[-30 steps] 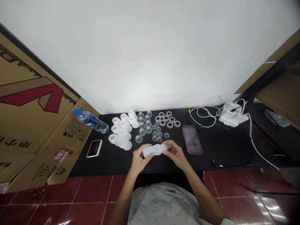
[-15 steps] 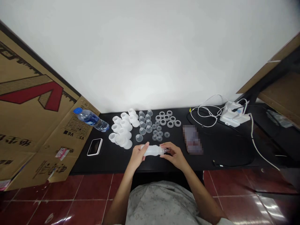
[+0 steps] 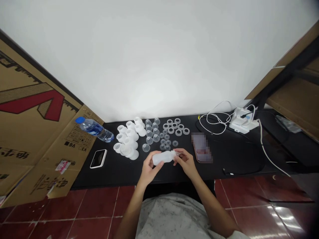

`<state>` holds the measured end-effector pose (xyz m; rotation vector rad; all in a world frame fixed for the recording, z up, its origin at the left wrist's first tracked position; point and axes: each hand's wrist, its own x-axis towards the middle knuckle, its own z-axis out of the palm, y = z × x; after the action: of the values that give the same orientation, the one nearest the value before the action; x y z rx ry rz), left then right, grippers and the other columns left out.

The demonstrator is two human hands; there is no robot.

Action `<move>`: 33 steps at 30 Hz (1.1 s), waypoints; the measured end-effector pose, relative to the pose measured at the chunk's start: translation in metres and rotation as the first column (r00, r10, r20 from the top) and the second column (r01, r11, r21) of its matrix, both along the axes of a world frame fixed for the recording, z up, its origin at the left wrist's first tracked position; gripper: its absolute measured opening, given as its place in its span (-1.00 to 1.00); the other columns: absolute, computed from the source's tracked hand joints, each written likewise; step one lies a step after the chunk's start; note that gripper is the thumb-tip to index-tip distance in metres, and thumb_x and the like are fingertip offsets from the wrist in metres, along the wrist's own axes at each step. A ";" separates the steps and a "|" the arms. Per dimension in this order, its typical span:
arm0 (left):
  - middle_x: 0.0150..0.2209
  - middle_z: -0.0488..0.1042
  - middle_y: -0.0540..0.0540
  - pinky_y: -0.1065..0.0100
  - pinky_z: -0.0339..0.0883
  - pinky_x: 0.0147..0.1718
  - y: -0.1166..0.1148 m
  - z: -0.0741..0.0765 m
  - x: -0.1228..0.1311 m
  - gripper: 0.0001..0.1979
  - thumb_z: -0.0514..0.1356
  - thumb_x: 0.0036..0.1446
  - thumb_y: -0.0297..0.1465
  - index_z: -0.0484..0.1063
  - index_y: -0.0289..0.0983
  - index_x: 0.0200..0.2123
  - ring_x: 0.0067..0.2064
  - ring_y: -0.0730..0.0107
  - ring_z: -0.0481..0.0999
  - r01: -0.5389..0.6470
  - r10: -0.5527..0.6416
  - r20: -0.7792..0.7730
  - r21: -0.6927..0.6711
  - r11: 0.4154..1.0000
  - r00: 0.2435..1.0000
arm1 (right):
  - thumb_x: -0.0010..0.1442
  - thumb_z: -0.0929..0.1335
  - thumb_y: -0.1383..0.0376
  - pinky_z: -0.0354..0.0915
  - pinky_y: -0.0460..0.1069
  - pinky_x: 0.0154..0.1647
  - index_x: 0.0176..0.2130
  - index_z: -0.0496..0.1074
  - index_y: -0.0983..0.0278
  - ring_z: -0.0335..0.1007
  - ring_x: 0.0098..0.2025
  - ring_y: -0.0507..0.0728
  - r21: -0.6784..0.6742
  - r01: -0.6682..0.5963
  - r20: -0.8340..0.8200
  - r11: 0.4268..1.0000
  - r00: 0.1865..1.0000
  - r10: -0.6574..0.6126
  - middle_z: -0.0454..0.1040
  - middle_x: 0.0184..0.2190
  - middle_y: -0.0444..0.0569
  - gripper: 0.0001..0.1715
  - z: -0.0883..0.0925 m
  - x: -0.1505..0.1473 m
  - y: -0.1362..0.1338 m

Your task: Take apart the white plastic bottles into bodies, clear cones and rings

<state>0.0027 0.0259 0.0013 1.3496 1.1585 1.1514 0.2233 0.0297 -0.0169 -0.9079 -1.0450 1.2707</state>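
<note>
A translucent white baby bottle [image 3: 163,157] lies nearly level above the front of the black table, its neck to the right. My left hand [image 3: 151,166] is closed round its base end. At the neck, my right hand [image 3: 184,160] has its fingers closed round the collar area, where a clear nipple [image 3: 177,154] partly shows. Beyond my hands stand several white bottles [image 3: 129,141], then several clear dome caps [image 3: 149,133]. To their right lie small clear nipples [image 3: 167,142] and several translucent rings [image 3: 178,132].
At the left stand a cardboard box [image 3: 42,132] and a water bottle [image 3: 96,129] with a blue cap. A white-framed device [image 3: 98,158] lies near them. On the right are a phone [image 3: 201,148], white cables [image 3: 221,122] and a power strip [image 3: 243,121].
The held bottle has turned slightly in my hands, its base end now a little lower. My right fingers have closed in nearer the neck, and the camera view has shifted slightly.
</note>
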 end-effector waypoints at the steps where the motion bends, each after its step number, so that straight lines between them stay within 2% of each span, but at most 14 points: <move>1: 0.10 0.60 -0.21 0.22 0.60 0.00 -0.001 -0.001 -0.001 -0.54 0.44 0.25 -0.09 0.52 -0.19 0.09 0.05 0.11 0.68 0.019 -0.018 -0.020 0.045 0.999 1.000 | 0.22 0.62 0.00 0.58 0.00 -0.45 -0.02 0.64 0.20 0.57 -0.38 0.11 -0.026 0.007 0.020 1.000 1.000 -0.006 0.65 -0.23 -0.03 -0.54 -0.001 0.000 0.001; 3: 0.14 0.58 -0.22 0.13 0.53 0.18 -0.003 -0.003 -0.002 -0.59 0.45 0.26 -0.16 0.53 -0.18 0.09 0.18 0.06 0.62 0.067 -0.061 -0.055 0.115 0.991 0.997 | 0.27 0.58 -0.05 0.51 -0.03 -0.54 -0.17 0.62 0.22 0.47 -0.55 0.06 -0.073 0.046 0.050 0.996 0.998 -0.043 0.55 -0.45 -0.13 -0.59 -0.005 0.000 0.004; 4: 0.15 0.58 -0.22 0.12 0.51 0.21 -0.005 -0.005 -0.002 -0.60 0.44 0.27 -0.17 0.52 -0.18 0.09 0.20 0.06 0.61 0.079 -0.071 -0.065 0.129 0.988 0.995 | 0.28 0.57 -0.08 0.49 -0.03 -0.56 -0.19 0.61 0.23 0.46 -0.57 0.05 -0.077 0.065 0.054 0.995 0.997 -0.061 0.54 -0.46 -0.13 -0.57 -0.006 0.000 0.004; 8: 0.10 0.60 -0.20 0.18 0.57 0.07 -0.008 -0.011 0.000 -0.57 0.43 0.30 -0.18 0.50 -0.17 0.15 0.07 0.14 0.67 0.054 -0.048 -0.075 0.084 0.995 0.996 | 0.31 0.55 -0.08 0.57 0.00 -0.45 0.01 0.63 0.18 0.53 -0.45 0.07 -0.007 0.057 0.035 0.998 0.998 -0.057 0.63 -0.19 -0.03 -0.53 -0.004 0.000 0.002; 11: 0.14 0.59 -0.22 0.10 0.54 0.15 -0.009 -0.013 0.001 -0.62 0.42 0.31 -0.23 0.52 -0.16 0.13 0.15 0.09 0.64 0.071 -0.051 -0.119 0.164 0.984 0.992 | 0.34 0.54 -0.02 0.51 -0.04 -0.51 -0.11 0.63 0.21 0.49 -0.50 0.04 -0.041 0.051 0.018 0.998 0.999 -0.050 0.62 -0.28 -0.07 -0.63 -0.002 0.001 0.001; 13: 0.18 0.57 -0.24 0.04 0.50 0.22 -0.011 -0.013 0.001 -0.66 0.42 0.31 -0.26 0.53 -0.16 0.10 0.24 0.03 0.58 0.075 -0.040 -0.149 0.235 0.969 0.988 | 0.32 0.56 -0.02 0.45 -0.06 -0.59 -0.23 0.59 0.23 0.44 -0.56 0.03 -0.085 0.067 -0.009 0.994 0.998 -0.067 0.59 -0.37 -0.10 -0.62 -0.002 0.002 0.002; 16: 0.12 0.61 -0.23 0.12 0.57 0.09 -0.014 -0.013 0.000 -0.63 0.42 0.30 -0.22 0.53 -0.18 0.10 0.13 0.06 0.65 0.044 -0.009 -0.176 0.196 0.980 0.984 | 0.30 0.57 -0.05 0.51 -0.03 -0.56 -0.19 0.60 0.22 0.47 -0.53 0.05 -0.090 0.051 -0.046 0.995 0.997 -0.056 0.59 -0.36 -0.10 -0.59 -0.002 0.002 0.003; 19: 0.04 0.64 -0.18 0.22 0.61 -0.05 -0.014 -0.013 -0.002 -0.59 0.42 0.29 -0.17 0.52 -0.18 0.12 -0.03 0.14 0.70 0.016 0.013 -0.219 0.130 0.991 0.976 | 0.30 0.57 -0.03 0.61 0.02 -0.46 -0.11 0.61 0.21 0.56 -0.42 0.09 -0.061 0.026 -0.079 0.998 0.996 -0.031 0.66 -0.21 -0.03 -0.61 -0.001 0.001 0.002; 21: 0.07 0.64 -0.20 0.14 0.60 0.04 -0.012 -0.014 -0.003 -0.59 0.42 0.29 -0.19 0.51 -0.18 0.13 0.04 0.09 0.69 0.022 0.029 -0.260 0.193 0.981 0.965 | 0.29 0.58 0.00 0.63 0.03 -0.43 -0.15 0.59 0.21 0.57 -0.39 0.11 -0.064 0.029 -0.095 0.998 0.995 -0.035 0.67 -0.17 0.00 -0.63 -0.001 0.001 0.002; 24: 0.18 0.59 -0.25 -0.03 0.52 0.22 -0.009 -0.016 -0.003 -0.67 0.37 0.35 -0.28 0.51 -0.14 0.14 0.22 0.02 0.62 0.045 0.071 -0.307 0.355 0.934 0.949 | 0.29 0.59 0.00 0.63 0.03 -0.45 -0.19 0.57 0.21 0.55 -0.40 0.10 -0.084 0.017 -0.112 0.996 0.993 -0.027 0.68 -0.18 -0.01 -0.64 -0.001 0.000 0.002; 26: 0.22 0.58 -0.26 -0.06 0.50 0.25 -0.010 -0.015 -0.003 -0.69 0.34 0.37 -0.32 0.50 -0.12 0.14 0.24 0.02 0.61 0.048 0.095 -0.319 0.413 0.910 0.943 | 0.29 0.58 0.00 0.63 0.03 -0.44 -0.19 0.57 0.21 0.55 -0.40 0.09 -0.089 0.002 -0.117 0.996 0.993 -0.012 0.68 -0.17 -0.01 -0.63 -0.002 0.000 0.003; 28: 0.18 0.60 -0.25 -0.02 0.52 0.22 -0.012 -0.013 -0.004 -0.66 0.36 0.35 -0.31 0.49 -0.13 0.15 0.20 0.02 0.64 0.068 0.076 -0.343 0.389 0.919 0.936 | 0.31 0.57 -0.02 0.63 0.03 -0.42 -0.15 0.58 0.21 0.56 -0.39 0.09 -0.074 -0.011 -0.122 0.997 0.993 0.002 0.68 -0.13 0.01 -0.62 -0.001 0.001 0.003; 31: 0.08 0.66 -0.21 0.07 0.57 0.10 -0.016 -0.009 -0.006 -0.61 0.40 0.31 -0.26 0.48 -0.14 0.16 0.08 0.04 0.69 0.114 0.003 -0.404 0.266 0.957 0.915 | 0.29 0.59 -0.01 0.58 -0.01 -0.41 0.01 0.61 0.18 0.54 -0.38 0.06 -0.030 -0.067 -0.114 0.997 0.991 0.063 0.67 -0.01 0.04 -0.57 0.002 0.002 0.002; 33: 0.09 0.66 -0.19 0.08 0.57 0.08 -0.017 -0.009 -0.006 -0.60 0.40 0.32 -0.25 0.48 -0.13 0.17 0.08 0.05 0.70 0.127 -0.020 -0.424 0.226 0.966 0.905 | 0.27 0.60 0.04 0.55 -0.02 -0.42 0.08 0.62 0.16 0.51 -0.42 0.03 -0.027 -0.105 -0.089 0.994 0.991 0.103 0.67 0.01 0.03 -0.53 0.003 0.003 0.001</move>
<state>-0.0028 0.0092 -0.0075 1.8884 1.2773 1.0010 0.2260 0.0307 -0.0137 -0.8229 -1.0161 1.4054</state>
